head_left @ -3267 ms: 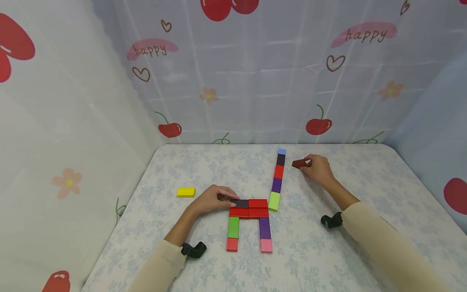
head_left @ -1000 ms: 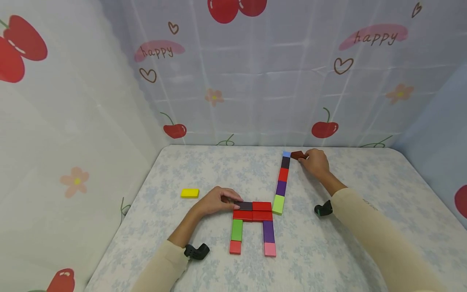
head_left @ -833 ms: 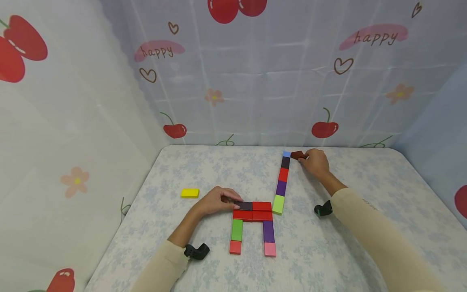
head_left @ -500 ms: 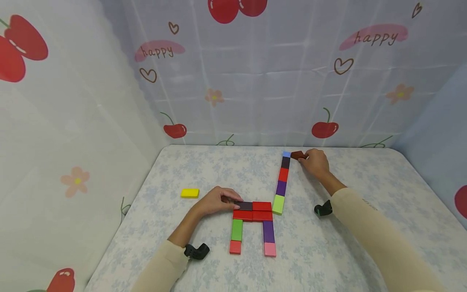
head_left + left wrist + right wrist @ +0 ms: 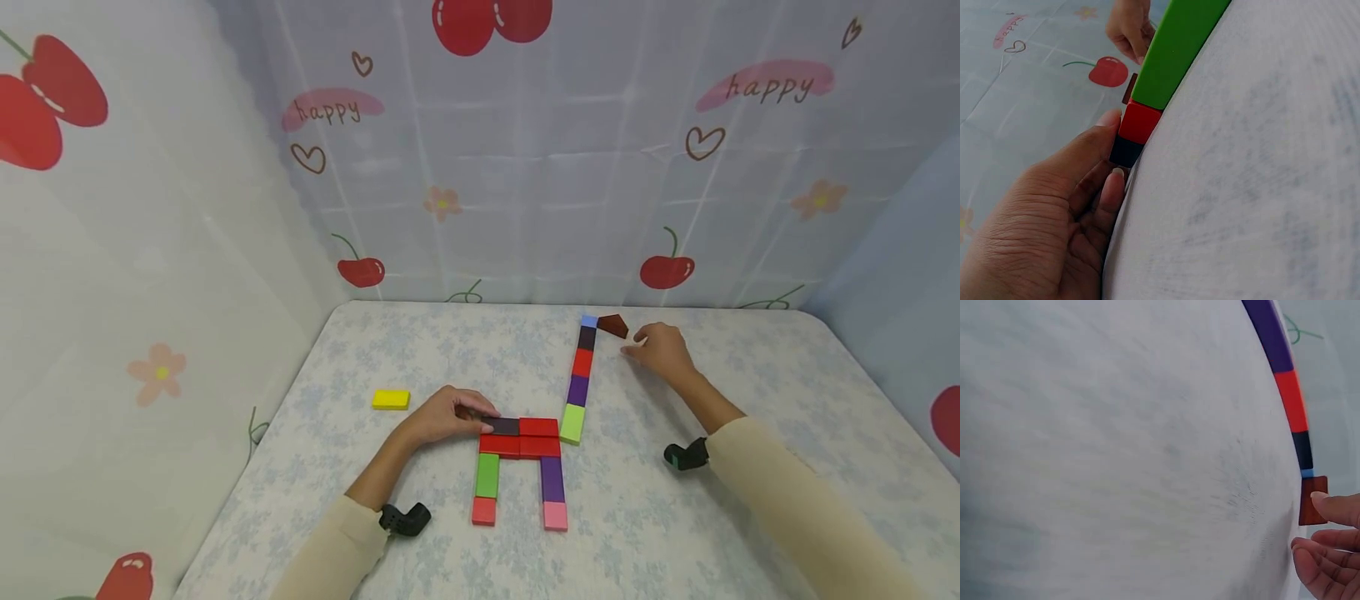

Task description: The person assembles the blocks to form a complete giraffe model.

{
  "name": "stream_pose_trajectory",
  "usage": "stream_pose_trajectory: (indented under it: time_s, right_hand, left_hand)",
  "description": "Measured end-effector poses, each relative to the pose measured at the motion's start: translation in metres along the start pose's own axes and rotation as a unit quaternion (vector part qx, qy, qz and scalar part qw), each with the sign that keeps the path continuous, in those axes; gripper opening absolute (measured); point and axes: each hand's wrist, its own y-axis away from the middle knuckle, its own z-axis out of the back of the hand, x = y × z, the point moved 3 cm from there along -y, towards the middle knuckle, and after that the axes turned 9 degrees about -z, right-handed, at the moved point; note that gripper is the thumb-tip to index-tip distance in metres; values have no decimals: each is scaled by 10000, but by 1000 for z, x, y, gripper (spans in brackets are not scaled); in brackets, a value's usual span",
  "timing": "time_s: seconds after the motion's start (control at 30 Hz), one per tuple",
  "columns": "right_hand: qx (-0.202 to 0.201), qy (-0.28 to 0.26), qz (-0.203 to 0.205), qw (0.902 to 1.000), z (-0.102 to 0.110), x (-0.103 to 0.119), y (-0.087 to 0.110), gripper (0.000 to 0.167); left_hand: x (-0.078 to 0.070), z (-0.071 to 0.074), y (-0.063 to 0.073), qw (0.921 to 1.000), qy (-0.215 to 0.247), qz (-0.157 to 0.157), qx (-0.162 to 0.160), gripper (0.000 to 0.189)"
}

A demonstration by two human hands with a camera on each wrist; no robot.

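Note:
A brown five-sided block (image 5: 613, 326) lies against the light-blue block (image 5: 589, 321) at the far end of a slanted row. Just right of it, my right hand (image 5: 662, 350) holds nothing, thumb and fingers apart; the right wrist view shows the brown block (image 5: 1314, 501) beyond the thumb. My left hand (image 5: 447, 414) pinches the left end of a black block (image 5: 502, 427) between thumb and finger, as the left wrist view also shows. That block lies beside a red block (image 5: 538, 427), behind two more red blocks (image 5: 498, 446).
Below the red blocks, a green block (image 5: 487, 477) and a purple block (image 5: 552, 480) run toward me, ending in a red and a pink block (image 5: 556, 516). A lime block (image 5: 572, 424) starts the slanted row. A yellow block (image 5: 392, 400) lies apart at left.
My right hand brought the brown block left and back to the light-blue block, then let go and drew back to the right. The left hand stayed at the black block.

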Motion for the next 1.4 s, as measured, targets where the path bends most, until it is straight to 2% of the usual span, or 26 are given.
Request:
stream_pose_trajectory:
  time_s: [0.2,0.47,0.73,1.07,1.4]
  right_hand:
    - [-29,-259,107,9996,4,3,36,36]
    - [-261,-569,619,9961,7,27,86,30]
    - [104,-898,920,9916,-5,45,124,27]
    - [610,-1366,1055,9831,-25,59,148,26]
    - [804,-1617,1154,9768,-38,59,149,19]
  left_hand:
    - [1,1,0,10000,-31,81,48,23]
    - [5,0,0,10000,75,10,41,23]
    - [6,0,0,10000,70,31,30,23]
    - [5,0,1,10000,37,29,66,24]
    - [3,1,0,9999,13,155,58,24]
